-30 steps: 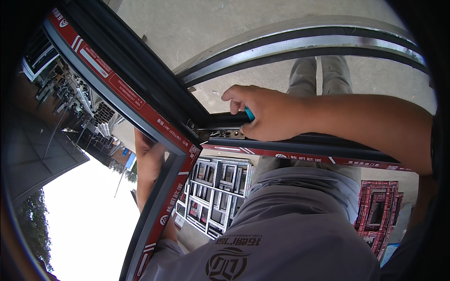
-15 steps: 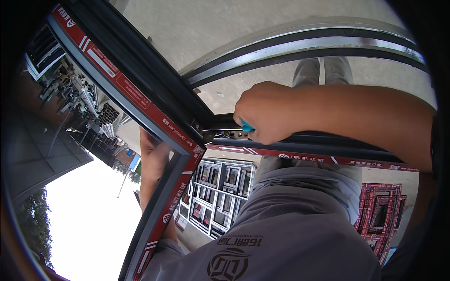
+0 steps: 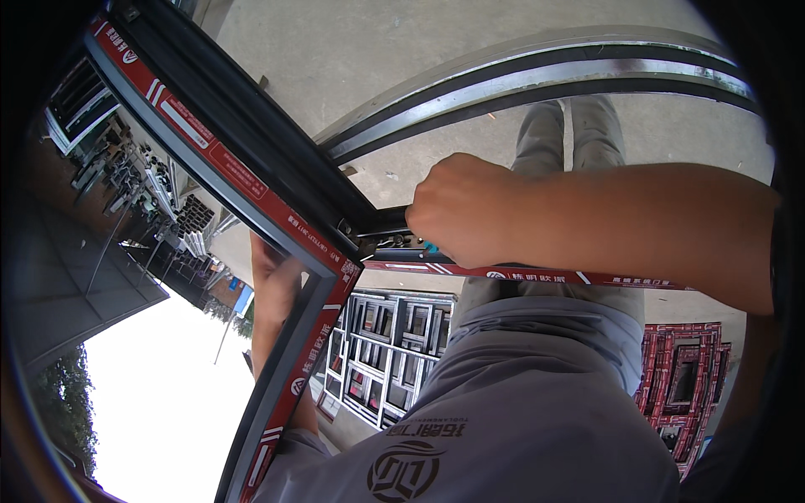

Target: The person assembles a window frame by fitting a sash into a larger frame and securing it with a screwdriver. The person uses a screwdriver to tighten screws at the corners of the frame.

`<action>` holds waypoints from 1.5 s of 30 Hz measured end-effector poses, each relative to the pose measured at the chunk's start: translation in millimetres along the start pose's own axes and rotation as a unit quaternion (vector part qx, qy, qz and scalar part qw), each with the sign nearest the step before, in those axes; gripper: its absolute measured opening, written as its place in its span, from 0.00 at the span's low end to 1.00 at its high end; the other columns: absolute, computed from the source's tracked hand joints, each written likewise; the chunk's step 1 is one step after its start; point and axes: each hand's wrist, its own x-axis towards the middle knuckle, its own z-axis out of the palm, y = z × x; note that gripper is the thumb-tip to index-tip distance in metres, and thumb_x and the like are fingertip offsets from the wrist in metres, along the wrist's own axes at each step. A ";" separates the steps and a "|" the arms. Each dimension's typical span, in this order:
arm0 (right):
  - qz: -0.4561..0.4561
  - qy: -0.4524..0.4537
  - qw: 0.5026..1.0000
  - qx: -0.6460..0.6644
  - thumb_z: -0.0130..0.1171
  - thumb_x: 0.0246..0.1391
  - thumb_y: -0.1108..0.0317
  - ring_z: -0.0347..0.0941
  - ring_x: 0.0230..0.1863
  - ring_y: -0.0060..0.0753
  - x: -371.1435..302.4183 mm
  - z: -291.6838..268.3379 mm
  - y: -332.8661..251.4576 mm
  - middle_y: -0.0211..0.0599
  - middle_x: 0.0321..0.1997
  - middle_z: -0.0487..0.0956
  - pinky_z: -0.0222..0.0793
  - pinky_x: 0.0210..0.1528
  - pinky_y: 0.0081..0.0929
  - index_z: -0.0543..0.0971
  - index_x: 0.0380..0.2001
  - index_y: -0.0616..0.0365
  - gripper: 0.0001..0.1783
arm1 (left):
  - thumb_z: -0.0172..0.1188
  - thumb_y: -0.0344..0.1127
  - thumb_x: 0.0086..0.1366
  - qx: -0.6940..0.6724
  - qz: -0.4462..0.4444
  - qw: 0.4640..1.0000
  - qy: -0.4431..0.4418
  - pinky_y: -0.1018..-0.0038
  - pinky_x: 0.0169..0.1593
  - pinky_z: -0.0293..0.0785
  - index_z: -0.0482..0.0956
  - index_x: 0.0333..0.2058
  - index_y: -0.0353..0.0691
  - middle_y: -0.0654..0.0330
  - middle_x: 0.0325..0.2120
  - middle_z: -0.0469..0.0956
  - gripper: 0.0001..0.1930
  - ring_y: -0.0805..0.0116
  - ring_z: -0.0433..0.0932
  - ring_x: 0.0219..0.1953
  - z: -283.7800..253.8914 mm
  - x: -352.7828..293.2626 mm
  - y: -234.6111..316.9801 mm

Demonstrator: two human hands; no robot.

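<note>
- Nearest the camera is the grey shirt (image 3: 537, 386) of the person, with a dark round emblem on its front.
- The right forearm (image 3: 637, 210) comes in from the right edge and reaches leftward over the lower rail (image 3: 545, 279) of a dark frame (image 3: 251, 117).
- The right hand (image 3: 461, 210) has its grip clenched, fingers curled, around a small teal object (image 3: 430, 247); only a bit shows under the fist, so its kind cannot be told.
- That teal object sits at the rail's channel, just beside a strip of metal hardware (image 3: 398, 241) with round fittings, near the frame's corner.
- The frame's long bar slants to the upper left and another member (image 3: 281, 386) runs down from the corner; red film (image 3: 251, 184) with white markings lines them.
- The left hand (image 3: 277, 285) is beyond that downward member, which crosses in front of its forearm; whether this grip is released or grasping anything cannot be told.
- Past the rail, a silver-and-black bar (image 3: 537, 80) curves across the top, the trouser legs (image 3: 541, 138) showing beneath it.
- Lower down, pale metal frames (image 3: 390, 352) lie left of the shirt, red-wrapped frames (image 3: 683, 381) to its right.
- Under all this spreads a concrete floor (image 3: 377, 54).
- Farthest, at the left, are stacked profiles (image 3: 194, 216), a dark canopy (image 3: 75, 285), trees (image 3: 63, 402) and white sky (image 3: 168, 394).
</note>
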 end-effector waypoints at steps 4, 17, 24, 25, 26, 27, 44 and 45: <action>0.003 -0.132 0.991 -0.024 0.70 0.39 0.68 0.86 0.41 0.43 7.8 -13.3 0.6 0.39 0.35 0.88 0.82 0.40 0.39 0.89 0.31 0.53 0.10 | 0.55 0.12 0.57 -0.003 -0.001 1.000 -0.018 0.66 0.53 0.84 0.63 0.69 0.43 0.53 0.52 0.79 0.40 0.60 0.82 0.52 -3.2 3.6 -3.1; -0.051 -0.175 0.938 -0.296 0.62 0.55 0.67 0.86 0.42 0.38 18.8 -13.0 -42.1 0.31 0.37 0.89 0.81 0.39 0.37 0.90 0.33 0.45 0.08 | 0.52 0.15 0.55 -0.062 0.081 0.991 -0.091 0.74 0.37 0.79 0.56 0.72 0.45 0.57 0.42 0.82 0.44 0.68 0.84 0.38 -6.7 14.9 -11.0; -0.003 -0.159 0.951 -0.265 0.64 0.50 0.64 0.86 0.40 0.47 19.8 -15.3 -40.0 0.41 0.34 0.88 0.80 0.42 0.42 0.88 0.28 0.53 0.08 | 0.54 0.16 0.52 -0.059 0.113 0.986 -0.107 0.68 0.51 0.80 0.56 0.71 0.40 0.52 0.53 0.77 0.45 0.61 0.80 0.52 -13.2 25.5 -22.2; 0.008 -0.161 0.954 -0.252 0.64 0.51 0.63 0.85 0.41 0.49 18.9 -18.1 -37.2 0.42 0.36 0.88 0.80 0.44 0.43 0.88 0.31 0.54 0.09 | 0.54 0.16 0.53 -0.071 0.124 0.984 -0.108 0.68 0.52 0.80 0.56 0.71 0.39 0.52 0.52 0.77 0.44 0.61 0.80 0.53 -12.4 26.1 -22.4; 0.019 -0.152 0.957 -0.248 0.64 0.52 0.62 0.85 0.43 0.50 17.8 -20.4 -35.4 0.44 0.37 0.88 0.81 0.46 0.44 0.89 0.33 0.55 0.11 | 0.55 0.17 0.53 -0.036 0.114 0.986 -0.117 0.67 0.54 0.80 0.56 0.71 0.38 0.51 0.52 0.77 0.44 0.60 0.80 0.54 -14.2 26.3 -21.2; 0.054 -0.136 0.968 -0.203 0.64 0.51 0.61 0.85 0.43 0.52 14.1 -20.1 -36.1 0.45 0.37 0.88 0.80 0.46 0.45 0.88 0.33 0.56 0.12 | 0.56 0.17 0.53 -0.024 0.129 0.985 -0.112 0.66 0.54 0.80 0.56 0.71 0.39 0.51 0.52 0.77 0.44 0.59 0.81 0.53 -13.5 26.0 -20.4; 0.232 -0.101 0.942 -0.222 0.60 0.53 0.60 0.84 0.46 0.50 8.9 -18.7 -76.8 0.46 0.43 0.87 0.79 0.49 0.46 0.88 0.37 0.56 0.15 | 0.71 0.49 0.65 -0.129 0.116 0.980 -0.101 0.48 0.68 0.68 0.43 0.78 0.45 0.32 0.71 0.58 0.54 0.37 0.66 0.70 -31.8 -9.4 -34.5; 0.229 -0.100 0.944 -0.217 0.61 0.54 0.58 0.84 0.46 0.50 7.7 -19.2 -79.4 0.45 0.43 0.87 0.79 0.49 0.45 0.88 0.37 0.56 0.16 | 0.70 0.52 0.65 -0.160 0.113 0.976 -0.096 0.47 0.68 0.68 0.44 0.78 0.44 0.32 0.71 0.57 0.53 0.37 0.64 0.71 -35.2 -6.9 -45.2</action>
